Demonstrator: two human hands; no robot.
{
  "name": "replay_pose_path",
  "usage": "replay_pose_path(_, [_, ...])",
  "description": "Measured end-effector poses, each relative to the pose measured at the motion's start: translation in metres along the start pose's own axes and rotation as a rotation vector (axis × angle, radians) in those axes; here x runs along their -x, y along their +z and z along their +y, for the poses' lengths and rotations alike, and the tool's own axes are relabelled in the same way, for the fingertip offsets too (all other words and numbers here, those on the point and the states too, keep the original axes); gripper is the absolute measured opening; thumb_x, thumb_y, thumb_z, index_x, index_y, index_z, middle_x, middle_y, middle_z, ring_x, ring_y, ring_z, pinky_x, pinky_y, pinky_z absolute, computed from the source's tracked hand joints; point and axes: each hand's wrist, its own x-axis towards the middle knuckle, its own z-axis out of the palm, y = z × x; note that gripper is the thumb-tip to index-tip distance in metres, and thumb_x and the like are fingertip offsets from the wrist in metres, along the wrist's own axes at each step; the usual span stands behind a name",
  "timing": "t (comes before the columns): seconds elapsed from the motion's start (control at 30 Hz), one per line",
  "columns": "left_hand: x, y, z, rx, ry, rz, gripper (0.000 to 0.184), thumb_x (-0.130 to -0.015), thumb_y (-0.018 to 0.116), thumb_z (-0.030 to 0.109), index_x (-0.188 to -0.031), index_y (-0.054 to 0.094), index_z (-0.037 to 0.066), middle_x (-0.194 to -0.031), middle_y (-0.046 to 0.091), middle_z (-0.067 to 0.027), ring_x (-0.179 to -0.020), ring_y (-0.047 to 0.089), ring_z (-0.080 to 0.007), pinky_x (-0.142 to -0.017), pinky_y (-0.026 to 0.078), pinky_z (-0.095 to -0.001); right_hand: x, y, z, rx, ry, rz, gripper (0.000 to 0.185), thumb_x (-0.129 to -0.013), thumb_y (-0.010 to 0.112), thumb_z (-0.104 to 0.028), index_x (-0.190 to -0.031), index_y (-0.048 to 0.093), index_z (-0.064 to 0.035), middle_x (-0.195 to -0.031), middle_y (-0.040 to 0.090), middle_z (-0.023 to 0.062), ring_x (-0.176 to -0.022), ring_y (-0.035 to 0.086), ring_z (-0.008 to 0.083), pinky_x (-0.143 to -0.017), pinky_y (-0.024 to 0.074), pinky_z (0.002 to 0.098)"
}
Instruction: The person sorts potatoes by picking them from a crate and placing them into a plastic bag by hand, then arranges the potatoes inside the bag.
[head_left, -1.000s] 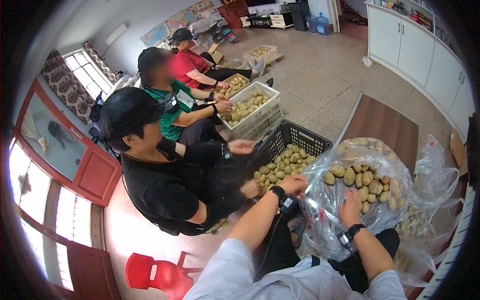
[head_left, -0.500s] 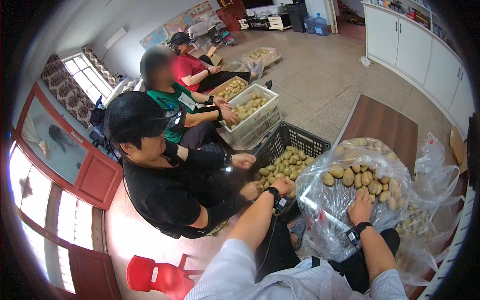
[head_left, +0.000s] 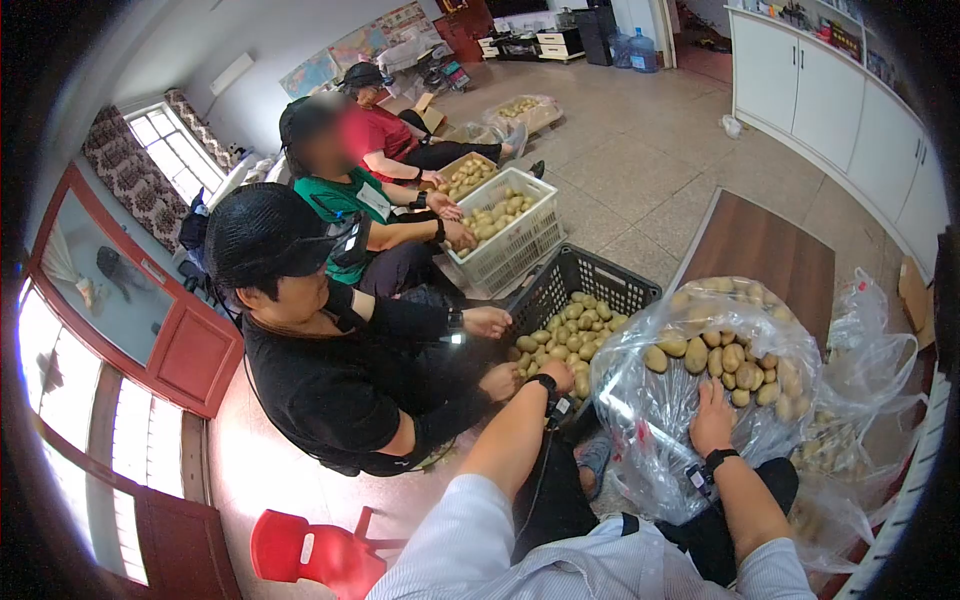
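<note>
My right hand [head_left: 712,418] lies inside a clear plastic bag [head_left: 655,410], its fingers stretched out. Its fingertips are just short of the brown oval kiwifruit [head_left: 733,357] gathered in the bag's far part. My left hand [head_left: 557,376] is at the near edge of a black plastic crate [head_left: 625,277], over greenish-brown kiwifruit [head_left: 573,328]. The fingers of that hand are mostly hidden, so any fruit in it cannot be made out. A co-worker in black [head_left: 330,370] has both hands at the crate's left side.
Further back, two people sit by a white crate [head_left: 515,245] and a cardboard box [head_left: 432,180] of kiwifruit. A brown wooden board [head_left: 760,250] lies beyond the bag. More plastic bags [head_left: 865,360] are on the right. A red chair [head_left: 315,550] stands at lower left.
My right hand has drawn back slightly toward me, its fingers now straighter. My left hand has shifted a little left at the crate. The person in red has lowered a hand toward the box.
</note>
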Motion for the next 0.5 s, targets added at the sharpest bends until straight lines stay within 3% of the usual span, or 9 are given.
replay_pose_path(0.13, [0.005, -0.005, 0.003, -0.021, 0.068, 0.012, 0.014, -0.063, 0.067, 0.019, -0.068, 0.058, 0.009, -0.068, 0.063, -0.0079, -0.064, 0.061, -0.0222, -0.06, 0.048, -0.0365, 0.001, -0.007, -0.001, -0.093, 0.037, 0.002, 0.073, -0.067, 0.071, -0.006, -0.132, 0.039, -0.0038, -0.14, 0.035, 0.0206, -0.112, 0.051, 0.0387, -0.09, 0.0438, 0.0455])
replay_pose_path(0.33, [0.006, -0.006, 0.008, -0.439, 0.066, -0.062, 0.034, -0.078, 0.061, 0.037, -0.078, 0.068, 0.004, -0.082, 0.068, -0.0165, -0.08, 0.066, -0.0325, -0.07, 0.052, -0.0415, 0.001, -0.018, -0.005, -0.169, 0.068, -0.011, 0.072, -0.066, 0.07, -0.004, -0.131, 0.039, -0.0029, -0.138, 0.035, 0.0187, -0.114, 0.049, 0.0393, -0.092, 0.0424, 0.0461])
replay_pose_path(0.5, [0.001, -0.006, 0.002, -0.375, 0.067, -0.112, 0.043, -0.085, 0.052, 0.04, -0.084, 0.071, 0.001, -0.091, 0.068, -0.0195, -0.088, 0.066, -0.0335, -0.076, 0.053, -0.0419, 0.002, -0.019, -0.004, -0.211, 0.05, -0.03, 0.069, -0.066, 0.068, -0.001, -0.129, 0.04, -0.0022, -0.138, 0.034, 0.0183, -0.117, 0.046, 0.0393, -0.094, 0.0409, 0.0453])
